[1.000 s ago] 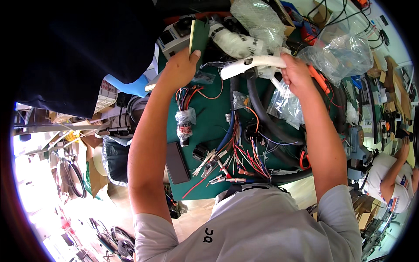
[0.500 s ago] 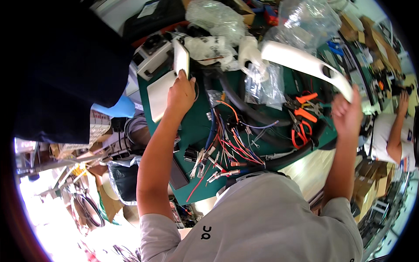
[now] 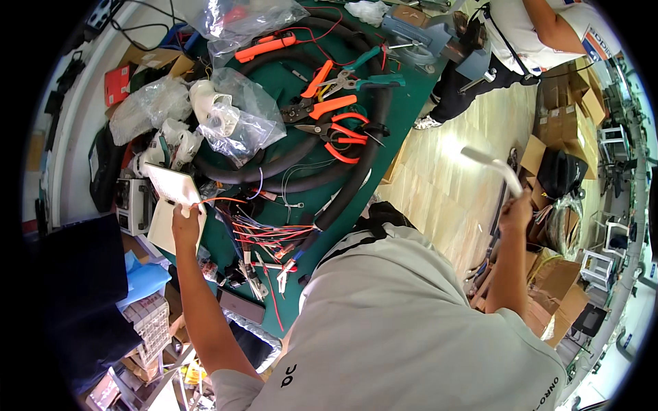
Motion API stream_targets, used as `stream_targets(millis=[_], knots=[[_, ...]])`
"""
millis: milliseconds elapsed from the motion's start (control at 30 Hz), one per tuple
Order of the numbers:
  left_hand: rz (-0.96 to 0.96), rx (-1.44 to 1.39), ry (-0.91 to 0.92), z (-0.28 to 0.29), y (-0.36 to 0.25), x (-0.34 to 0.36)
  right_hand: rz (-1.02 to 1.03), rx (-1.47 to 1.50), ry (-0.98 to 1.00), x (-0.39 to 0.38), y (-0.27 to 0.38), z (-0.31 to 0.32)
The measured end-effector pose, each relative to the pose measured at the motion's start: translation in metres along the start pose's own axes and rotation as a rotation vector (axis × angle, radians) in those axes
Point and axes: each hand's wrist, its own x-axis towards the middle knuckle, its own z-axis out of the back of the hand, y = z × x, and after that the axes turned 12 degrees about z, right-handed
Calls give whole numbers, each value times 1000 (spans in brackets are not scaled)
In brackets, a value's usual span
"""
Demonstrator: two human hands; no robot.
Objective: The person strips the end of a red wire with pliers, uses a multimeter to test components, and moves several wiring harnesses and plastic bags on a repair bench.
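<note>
Well, the one green table (image 3: 406,106) now sits off to the person's left, pale floor (image 3: 439,185) showing at right. Thick black cable (image 3: 347,192) loops across the tabletop. One white curved piece (image 3: 495,163), above the table a second ago, is out over the floor, its near end clasped in the right hand (image 3: 515,211), though blur makes those fingers hard to read. One open notebook (image 3: 171,226) is pinched by the left hand (image 3: 184,225). Three pliers-like tools (image 3: 332,105) lie beyond, two orange-handled, one teal.
</note>
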Motion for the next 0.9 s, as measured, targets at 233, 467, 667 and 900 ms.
stream_targets(millis=[233,467,667,900], knots=[[54,-122,44,57,-47,-48,-344,13,426,3,-124,-75],[219,-231,-14,86,-73,-136,-349,-419,841,12,-142,-149],[449,-480,-45,91,-71,-227,80,-327,930,21,-79,-218],[704,-675,-123,67,-55,-325,484,-152,1298,-68,34,-323]])
